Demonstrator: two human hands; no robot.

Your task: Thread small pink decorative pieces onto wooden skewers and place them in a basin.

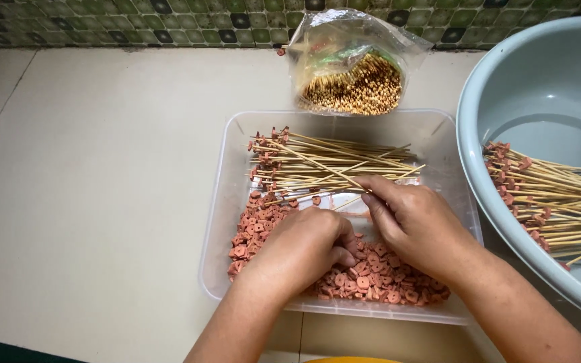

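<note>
Over the clear plastic tray (237,202), the left hand (304,245) pinches small reddish-brown sausage slices (378,279) (heaped within reach) while the right hand (411,218) grips a thin bamboo skewer (324,168) for threading.

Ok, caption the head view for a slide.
Left hand and right hand work a bamboo skewer over sausage pieces in a clear tray.

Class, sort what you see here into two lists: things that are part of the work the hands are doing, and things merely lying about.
Part of the work:
left hand
right hand
reddish sausage pieces
bamboo skewer held by the right hand
clear plastic tray
skewered sticks in the tray
grey basin with finished skewers
bag of spare skewers

Lying about:
tiled wall
</note>
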